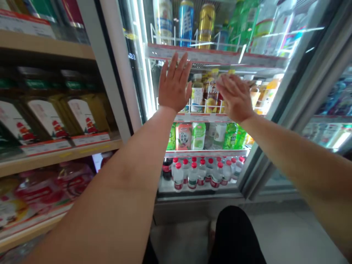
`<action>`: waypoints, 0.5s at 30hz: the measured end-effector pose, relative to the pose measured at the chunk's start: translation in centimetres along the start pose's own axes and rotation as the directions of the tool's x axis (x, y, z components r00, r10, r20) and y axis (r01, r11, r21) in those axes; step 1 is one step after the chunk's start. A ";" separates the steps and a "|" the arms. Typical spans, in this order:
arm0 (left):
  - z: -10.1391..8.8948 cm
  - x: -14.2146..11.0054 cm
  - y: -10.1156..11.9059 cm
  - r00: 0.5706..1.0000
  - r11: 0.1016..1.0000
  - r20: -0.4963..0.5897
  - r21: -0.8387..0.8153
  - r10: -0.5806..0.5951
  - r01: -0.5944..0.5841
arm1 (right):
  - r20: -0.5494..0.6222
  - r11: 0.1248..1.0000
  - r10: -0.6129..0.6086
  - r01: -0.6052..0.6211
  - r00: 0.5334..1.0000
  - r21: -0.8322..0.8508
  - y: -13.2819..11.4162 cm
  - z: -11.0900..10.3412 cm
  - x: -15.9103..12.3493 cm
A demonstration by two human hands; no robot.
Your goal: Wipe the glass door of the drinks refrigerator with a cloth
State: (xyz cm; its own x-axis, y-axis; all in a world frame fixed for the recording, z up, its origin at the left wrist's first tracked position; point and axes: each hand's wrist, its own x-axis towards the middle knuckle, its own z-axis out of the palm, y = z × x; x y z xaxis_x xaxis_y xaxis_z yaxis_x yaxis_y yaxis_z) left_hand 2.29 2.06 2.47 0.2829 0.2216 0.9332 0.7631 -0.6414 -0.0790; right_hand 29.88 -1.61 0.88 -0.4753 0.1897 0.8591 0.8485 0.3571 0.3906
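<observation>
Before the lit shelves of a drinks cooler [200,198], a person raises both bare arms, the left grip [175,88] upright with fingers straight and slightly spread, the right grip [237,97] extended with fingers close together and angled toward the left one. Between the two, on a middle shelf, stands a bottle with a white label [197,96]; whether either grip touches anything cannot be told. Above the left grip is a blue can [186,25], with a gold can [206,26] to its right, while green bottles [244,24] stand above the right grip. Below the left grip sit a pink container [183,136] and, lower still, rows of red-capped bottles [193,178]. Well to its left, wooden shelving [62,158] carries bottles of yellowish liquid [44,112] with pictured labels.
</observation>
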 end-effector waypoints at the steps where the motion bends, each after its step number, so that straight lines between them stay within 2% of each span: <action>1: 0.1 0.0 -0.1 1.000 1.000 -0.009 -0.012 0.005 -0.005 | 0.053 0.997 -0.072 0.072 0.996 0.005 0.1 0.0 -0.6; 3: 0.5 0.0 -0.4 0.999 0.999 -0.029 -0.029 0.022 -0.023 | 0.106 0.991 -0.134 0.134 0.985 0.005 0.6 -0.5 -0.8; 4: 0.7 0.1 -0.6 0.999 0.999 -0.039 -0.022 0.033 -0.034 | 0.091 0.993 -0.113 0.114 0.989 -0.005 1.0 -0.8 -0.5; 6: 1.2 0.2 -0.9 0.998 0.999 -0.047 0.017 0.043 -0.042 | -0.026 0.999 0.001 -0.002 1.000 -0.033 1.8 -1.1 0.2; 8: 1.6 0.3 -1.1 0.999 0.998 -0.037 0.044 0.040 -0.038 | -0.155 0.991 0.117 -0.126 0.981 -0.045 2.0 -0.8 0.2; 10: 1.7 0.4 -1.1 0.999 0.999 -0.025 0.037 0.039 -0.038 | -0.202 0.987 0.142 -0.154 0.969 -0.047 1.6 -0.2 -0.8; 13: 1.2 0.2 -0.9 0.998 0.999 -0.035 -0.008 0.046 -0.047 | -0.075 0.999 -0.018 0.016 0.997 -0.035 1.2 0.1 -2.6; 15: 0.8 0.0 -0.6 0.999 0.999 -0.037 -0.011 0.038 -0.039 | 0.017 0.994 -0.110 0.110 0.994 -0.013 2.1 -0.7 -2.4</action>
State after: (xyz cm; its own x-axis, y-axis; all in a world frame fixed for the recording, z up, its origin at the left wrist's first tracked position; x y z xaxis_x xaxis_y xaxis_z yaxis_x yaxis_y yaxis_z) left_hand 2.31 3.03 2.27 0.2903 0.1697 0.9418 0.7449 -0.6579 -0.1110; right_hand 32.98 -1.92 -0.17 -0.5692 0.1645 0.8056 0.7942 0.3634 0.4870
